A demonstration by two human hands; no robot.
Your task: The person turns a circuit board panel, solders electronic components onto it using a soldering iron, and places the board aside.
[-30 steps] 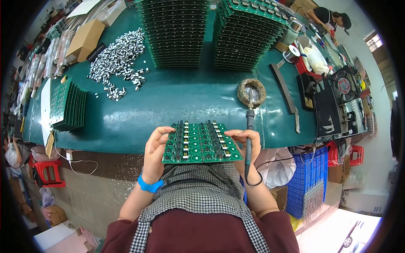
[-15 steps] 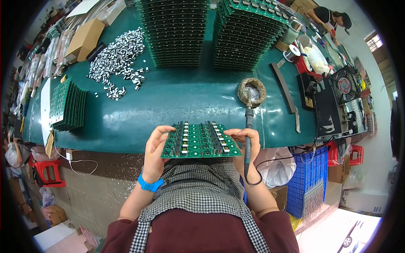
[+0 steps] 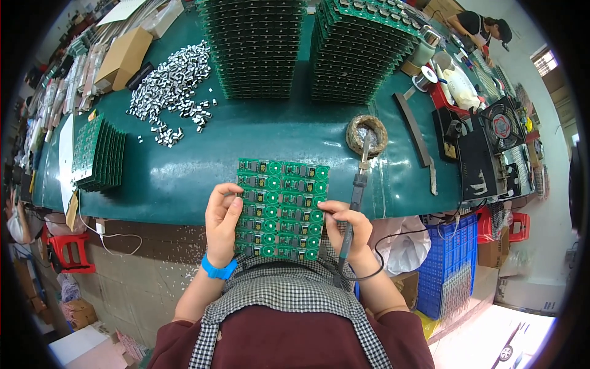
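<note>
A green circuit board (image 3: 280, 209) with rows of small components is held up over the table's near edge, its component face turned toward me. My left hand (image 3: 222, 216) grips its left edge between thumb and fingers. On the opposite edge, my right hand (image 3: 348, 229) pinches the board with thumb and forefinger. The same right hand also carries a soldering iron (image 3: 356, 197), its tip pointing away from me at the round tip-cleaning pot (image 3: 367, 135). From its lower end a black cable loops under my wrist.
Tall stacks of circuit boards (image 3: 255, 55) stand at the back, with a smaller stack (image 3: 98, 154) at left. Loose small metal parts (image 3: 169, 86) are heaped nearby. To the right are a dark metal bar (image 3: 413, 129), a solder spool (image 3: 424, 79) and a black fan unit (image 3: 495, 141). Another person (image 3: 479, 31) works far right.
The board has tilted up from nearly edge-on, so its full component face shows. My right hand has dropped slightly, and the iron now slants instead of hanging nearly upright.
</note>
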